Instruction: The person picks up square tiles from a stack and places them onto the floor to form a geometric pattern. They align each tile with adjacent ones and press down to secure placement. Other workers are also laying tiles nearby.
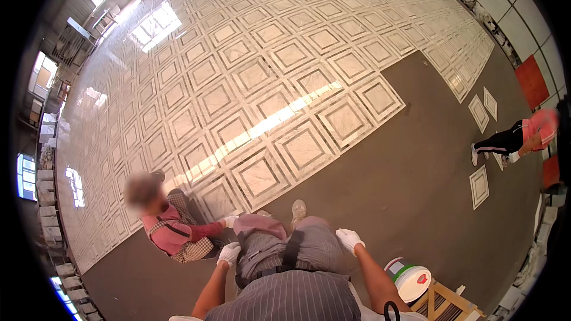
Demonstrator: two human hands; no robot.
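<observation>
My left hand (229,254), in a white glove, is beside my left thigh, against the striped grey apron (279,285). Its fingers look curled in, and nothing shows in them. On the other side, my right hand (350,242), also white-gloved, hangs just off my right thigh with fingers loosely closed and no object visible. Ahead of my shoes lies the edge of the patterned marble tile floor (262,175). A person (172,232) in a pink top and checked apron crouches at my left, one gloved hand (229,221) low near the tile edge.
Bare brown floor (410,160) spreads to the right. Several loose square tiles (479,186) lie there near another person (538,128) bending down. A white bucket (411,282) and a wooden frame (446,303) stand close by my right arm. Stacked slabs (50,214) line the left wall.
</observation>
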